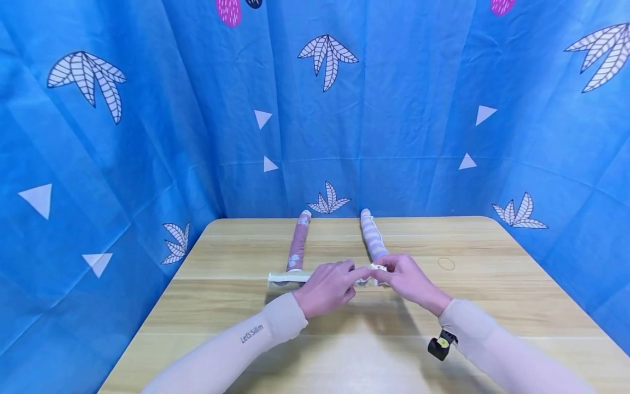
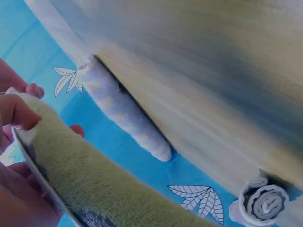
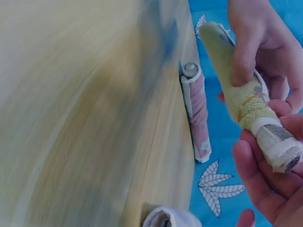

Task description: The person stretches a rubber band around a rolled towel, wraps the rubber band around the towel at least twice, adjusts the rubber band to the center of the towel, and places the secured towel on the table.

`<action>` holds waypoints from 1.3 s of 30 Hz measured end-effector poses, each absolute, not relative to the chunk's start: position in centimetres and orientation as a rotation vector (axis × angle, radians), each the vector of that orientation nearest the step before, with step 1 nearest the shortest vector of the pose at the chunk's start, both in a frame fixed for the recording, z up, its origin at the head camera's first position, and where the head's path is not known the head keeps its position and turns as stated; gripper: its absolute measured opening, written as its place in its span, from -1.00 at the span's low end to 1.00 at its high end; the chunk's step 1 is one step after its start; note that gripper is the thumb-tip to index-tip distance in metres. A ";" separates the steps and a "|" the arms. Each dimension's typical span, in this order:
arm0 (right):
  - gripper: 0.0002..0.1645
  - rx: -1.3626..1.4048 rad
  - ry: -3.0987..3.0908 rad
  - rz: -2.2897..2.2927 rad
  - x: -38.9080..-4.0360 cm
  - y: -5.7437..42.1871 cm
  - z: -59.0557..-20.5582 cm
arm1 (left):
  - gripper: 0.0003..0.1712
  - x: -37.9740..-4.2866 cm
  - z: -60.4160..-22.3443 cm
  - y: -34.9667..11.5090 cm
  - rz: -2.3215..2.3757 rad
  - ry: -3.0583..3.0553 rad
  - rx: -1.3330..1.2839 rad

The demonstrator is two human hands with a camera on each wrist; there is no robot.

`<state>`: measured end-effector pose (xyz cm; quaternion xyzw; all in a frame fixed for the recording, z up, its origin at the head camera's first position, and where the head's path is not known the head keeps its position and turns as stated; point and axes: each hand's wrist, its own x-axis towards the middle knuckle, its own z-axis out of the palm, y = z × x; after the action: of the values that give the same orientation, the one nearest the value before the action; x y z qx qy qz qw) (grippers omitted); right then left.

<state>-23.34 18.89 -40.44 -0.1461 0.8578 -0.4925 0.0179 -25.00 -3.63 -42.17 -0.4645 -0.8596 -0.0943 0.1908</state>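
Observation:
A rolled green towel [image 3: 222,71] with a white, greyish end is held above the table by both hands. My left hand [image 1: 327,287] grips the middle of the roll, its thumb pressed on the green surface in the right wrist view. At the roll's right end, my right hand [image 1: 410,282] pinches the white end piece, and its fingers [image 3: 260,175] curl beneath it. In the left wrist view the long green side of the roll [image 2: 104,175] runs down to the right. The hands hide part of the roll in the head view.
Behind the hands, a pink rolled towel [image 1: 298,243] lies on the wooden table [image 1: 221,312] at left, and a purple-and-white striped rolled towel [image 1: 372,235] at right. A blue curtain [image 1: 320,131] with leaf prints surrounds the table. A black strap device [image 1: 442,345] hangs at the right wrist.

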 end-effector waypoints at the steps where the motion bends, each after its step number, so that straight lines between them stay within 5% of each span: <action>1: -0.80 -0.448 2.667 -1.531 -23.3 18.8 -40.4 | -0.33 -25.0 -42.3 -3.7 -0.254 -2.405 -1.304; 9: -0.78 -0.345 2.584 -1.624 -23.1 18.5 -40.3 | -0.65 -25.2 -43.1 -4.1 -0.230 -2.362 -1.372; 16: -0.71 -0.303 2.442 -1.695 -23.1 18.9 -40.2 | -0.64 -25.3 -43.2 -4.4 -0.421 -2.478 -1.456; 30: -0.52 -1.213 2.902 -1.093 -22.9 20.7 -40.6 | -0.61 -25.3 -42.2 -5.2 -1.079 -2.798 -1.334; 39: -0.57 -1.184 3.072 -0.955 -22.7 20.5 -40.5 | -0.61 -25.0 -42.2 -4.9 -0.991 -2.698 -1.322</action>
<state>-22.74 20.49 -40.54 -0.3420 0.8870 -0.2757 -0.1425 -24.97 -4.94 -42.16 -0.4180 -0.8527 -0.3132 -0.0110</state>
